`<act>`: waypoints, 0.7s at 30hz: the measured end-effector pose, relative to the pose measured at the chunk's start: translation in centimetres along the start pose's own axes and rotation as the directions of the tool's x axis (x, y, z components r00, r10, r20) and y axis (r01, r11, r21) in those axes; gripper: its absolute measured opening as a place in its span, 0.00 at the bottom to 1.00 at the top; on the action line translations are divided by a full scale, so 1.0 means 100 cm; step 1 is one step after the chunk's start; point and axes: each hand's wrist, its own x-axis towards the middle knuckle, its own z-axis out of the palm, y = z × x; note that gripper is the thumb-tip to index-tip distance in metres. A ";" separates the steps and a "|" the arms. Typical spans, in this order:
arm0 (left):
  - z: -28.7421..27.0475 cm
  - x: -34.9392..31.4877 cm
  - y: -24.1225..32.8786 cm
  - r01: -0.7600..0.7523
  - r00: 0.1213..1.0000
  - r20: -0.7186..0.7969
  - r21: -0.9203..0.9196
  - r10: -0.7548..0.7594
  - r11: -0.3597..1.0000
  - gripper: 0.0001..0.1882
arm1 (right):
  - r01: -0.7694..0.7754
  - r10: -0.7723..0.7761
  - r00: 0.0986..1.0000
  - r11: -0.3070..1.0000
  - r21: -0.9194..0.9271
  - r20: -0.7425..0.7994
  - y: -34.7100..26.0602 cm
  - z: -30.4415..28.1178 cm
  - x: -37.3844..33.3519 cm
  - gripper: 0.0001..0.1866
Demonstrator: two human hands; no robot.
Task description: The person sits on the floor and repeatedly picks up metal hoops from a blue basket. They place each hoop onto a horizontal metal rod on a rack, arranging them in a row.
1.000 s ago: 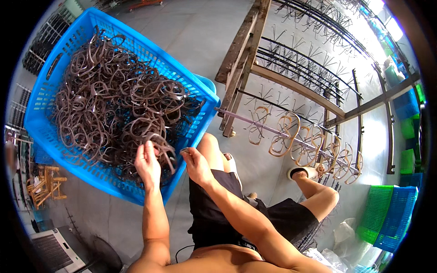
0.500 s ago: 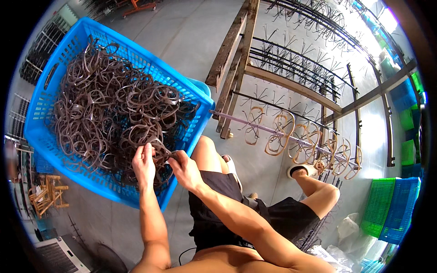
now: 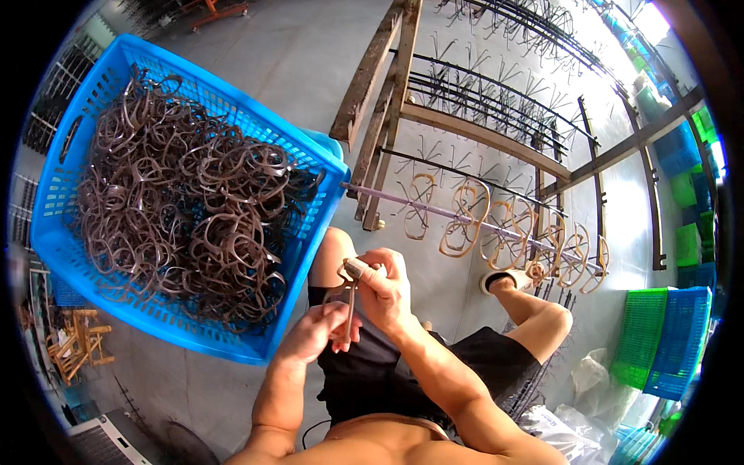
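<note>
In front of my lap, at the basket's near right corner, I hold a thin brown eyeglass frame [image 3: 351,314], seen nearly edge-on. My left hand [image 3: 319,333] has its fingers closed round the lower part. My right hand [image 3: 386,288] pinches the upper end, where a pale, shiny bit shows at the thumb; I cannot make out what it is. To the left, a blue plastic basket [image 3: 198,346] holds a tangled heap of dark brown eyeglass frames [image 3: 155,194]. Several lighter, amber frames [image 3: 465,217] hang along a purple rod [image 3: 387,195] at the right.
A rack [image 3: 480,139] of worn bars carries rows of black wire hooks [image 3: 488,101] beyond the rod. Green and blue crates [image 3: 642,337] stand at the right, near clear plastic bags [image 3: 570,430]. A small wooden stool [image 3: 81,345] is at the left.
Both hands have come out of the basket, moving right to in front of my lap, with a frame now between them. The basket and rack appear shifted slightly left.
</note>
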 end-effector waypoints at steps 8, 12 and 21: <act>0.011 0.034 -0.027 -0.325 0.651 -0.216 0.787 0.727 0.524 0.17 | -0.573 0.456 0.815 0.543 0.614 0.357 -0.026 -0.019 -0.021 0.22; 0.020 0.037 -0.005 -0.492 0.693 -0.070 0.682 0.718 0.541 0.14 | -0.462 0.527 0.849 0.715 0.524 0.030 -0.014 0.012 -0.017 0.15; -0.069 0.025 0.002 0.260 0.096 -0.491 0.852 0.866 0.455 0.19 | -0.299 0.539 0.670 0.826 0.479 -0.511 0.026 -0.014 0.010 0.13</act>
